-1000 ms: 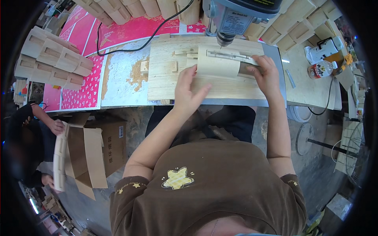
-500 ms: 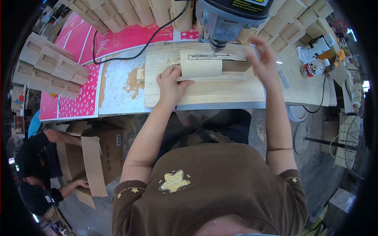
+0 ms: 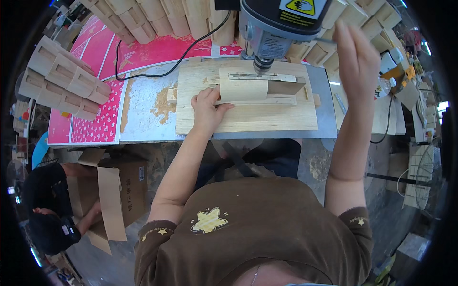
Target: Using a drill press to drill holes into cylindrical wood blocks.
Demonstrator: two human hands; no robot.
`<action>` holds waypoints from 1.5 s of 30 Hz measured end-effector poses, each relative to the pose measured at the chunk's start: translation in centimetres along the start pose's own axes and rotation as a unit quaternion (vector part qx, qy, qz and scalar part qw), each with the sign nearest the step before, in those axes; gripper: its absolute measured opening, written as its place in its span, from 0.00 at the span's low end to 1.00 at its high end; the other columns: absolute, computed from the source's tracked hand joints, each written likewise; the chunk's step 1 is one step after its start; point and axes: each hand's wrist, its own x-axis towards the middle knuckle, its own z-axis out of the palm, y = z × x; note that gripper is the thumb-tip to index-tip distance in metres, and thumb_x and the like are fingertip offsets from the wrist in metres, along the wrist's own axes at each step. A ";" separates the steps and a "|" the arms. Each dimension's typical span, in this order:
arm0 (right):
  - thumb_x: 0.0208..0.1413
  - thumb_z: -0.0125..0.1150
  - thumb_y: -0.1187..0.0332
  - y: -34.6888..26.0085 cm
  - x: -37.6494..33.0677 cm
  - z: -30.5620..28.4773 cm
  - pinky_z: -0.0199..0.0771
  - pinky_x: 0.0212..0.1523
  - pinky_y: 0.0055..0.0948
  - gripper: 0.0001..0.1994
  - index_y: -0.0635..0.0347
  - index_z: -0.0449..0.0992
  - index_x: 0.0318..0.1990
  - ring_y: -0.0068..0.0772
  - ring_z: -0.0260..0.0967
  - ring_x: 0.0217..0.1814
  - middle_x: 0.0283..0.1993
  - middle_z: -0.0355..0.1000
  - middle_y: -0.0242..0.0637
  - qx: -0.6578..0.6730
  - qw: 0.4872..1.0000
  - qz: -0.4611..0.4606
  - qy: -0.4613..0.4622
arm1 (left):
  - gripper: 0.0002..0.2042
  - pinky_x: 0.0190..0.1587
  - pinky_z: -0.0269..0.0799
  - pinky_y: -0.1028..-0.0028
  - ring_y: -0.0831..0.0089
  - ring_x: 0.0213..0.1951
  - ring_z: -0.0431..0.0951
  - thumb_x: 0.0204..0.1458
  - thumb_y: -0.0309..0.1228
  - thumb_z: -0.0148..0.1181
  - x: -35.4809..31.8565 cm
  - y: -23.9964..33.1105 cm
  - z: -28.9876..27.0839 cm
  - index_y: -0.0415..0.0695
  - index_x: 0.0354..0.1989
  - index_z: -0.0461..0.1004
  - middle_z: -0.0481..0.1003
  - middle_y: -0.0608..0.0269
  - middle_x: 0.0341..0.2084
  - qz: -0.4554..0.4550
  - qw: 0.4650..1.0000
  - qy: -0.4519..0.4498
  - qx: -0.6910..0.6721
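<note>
A pale wooden block with a rounded face [image 3: 243,89] lies in a wooden jig [image 3: 267,119] on the drill press's grey base [image 3: 324,114]. My left hand [image 3: 208,112] grips the block's left end, thumb laid along its near side. Directly above the block's far side hangs the drill chuck [image 3: 263,64]; whether the bit touches the wood I cannot tell. My right hand [image 3: 358,62] is raised at the right of the drill press head [image 3: 274,33], closed around a thin feed lever [image 3: 326,41].
Stacks of hollowed wooden pieces [image 3: 67,71] stand at left and along the back. A black cable [image 3: 157,75] crosses the bench. At right are a plastic bottle [image 3: 384,87] and a blue marker-like stick [image 3: 340,102]. Lower left, another person reaches into a cardboard box [image 3: 112,202].
My right hand has risen from beside the block's right end to the feed lever and closed. My left hand stays on the block. The other person has reached deeper into the box.
</note>
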 end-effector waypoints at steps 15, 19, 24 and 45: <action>0.52 0.53 0.76 4.2 -10.7 8.6 0.63 0.29 0.32 0.06 0.64 0.75 0.36 0.36 0.66 0.28 0.28 0.68 0.40 0.112 0.986 -0.040 0.117 | 0.25 0.48 0.50 0.64 0.67 0.40 0.68 0.32 0.33 0.69 0.3 0.8 0.0 0.50 0.45 0.74 0.70 0.67 0.29 -0.005 1.000 0.013 -0.028; 0.53 0.52 0.77 3.4 -7.9 5.3 0.59 0.24 0.29 0.04 0.65 0.73 0.30 0.34 0.62 0.23 0.23 0.65 0.39 0.099 0.985 -0.084 0.116 | 0.25 0.48 0.51 0.64 0.66 0.40 0.69 0.33 0.33 0.69 0.3 0.5 0.4 0.49 0.45 0.74 0.71 0.66 0.29 0.001 0.999 0.027 -0.020; 0.58 0.51 0.68 0.7 2.8 1.8 0.55 0.20 0.23 0.13 0.65 0.66 0.22 0.18 0.53 0.19 0.16 0.58 0.33 0.096 0.988 -0.010 0.124 | 0.29 0.48 0.51 0.62 0.66 0.41 0.69 0.32 0.35 0.69 0.0 1.2 1.0 0.50 0.49 0.72 0.70 0.66 0.31 0.019 1.000 0.004 -0.019; 0.47 0.57 0.76 4.5 -9.6 7.7 0.62 0.34 0.36 0.04 0.61 0.74 0.32 0.39 0.65 0.28 0.26 0.69 0.36 0.119 0.983 -0.060 0.129 | 0.24 0.48 0.55 0.61 0.62 0.42 0.69 0.34 0.36 0.68 2.5 1.9 3.8 0.46 0.43 0.73 0.72 0.63 0.32 0.052 0.998 -0.014 -0.025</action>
